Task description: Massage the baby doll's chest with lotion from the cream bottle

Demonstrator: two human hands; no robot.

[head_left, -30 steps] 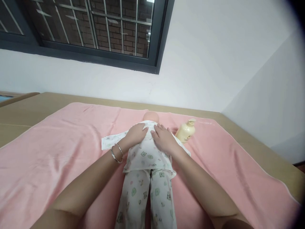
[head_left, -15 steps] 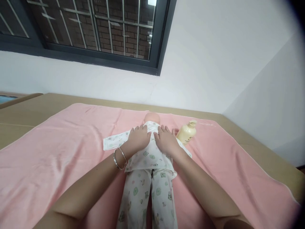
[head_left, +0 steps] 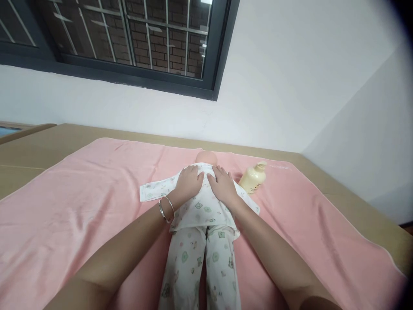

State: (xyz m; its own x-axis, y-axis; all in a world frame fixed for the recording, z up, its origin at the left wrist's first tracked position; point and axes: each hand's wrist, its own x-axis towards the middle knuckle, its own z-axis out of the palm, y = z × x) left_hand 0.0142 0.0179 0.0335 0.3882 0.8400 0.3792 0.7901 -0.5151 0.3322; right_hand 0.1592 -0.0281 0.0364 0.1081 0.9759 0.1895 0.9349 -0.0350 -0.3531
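A baby doll (head_left: 206, 157) lies on a pink cloth, its head toward the wall. It wears a white printed top (head_left: 203, 211) and matching trousers (head_left: 185, 262). My left hand (head_left: 189, 181), with silver bangles (head_left: 166, 209) at the wrist, lies flat on the upper left of the top, fingers stretched toward the head. On the upper right of the top rests my right hand (head_left: 223, 184), also flat with its fingers out. The thumbs are close together near the middle. Neither hand grips anything. A pale yellow pump bottle (head_left: 253, 178) is just right of my right hand.
The pink cloth (head_left: 106, 185) spreads over a tan surface (head_left: 348, 198) that meets a white wall (head_left: 264, 86). A dark-framed window (head_left: 135, 77) with metal bars is above at the left. One sleeve (head_left: 156, 190) stretches out left.
Both hands have shifted slightly inward on the top, and the left bangles have moved a little right. Doll and bottle stay in place.
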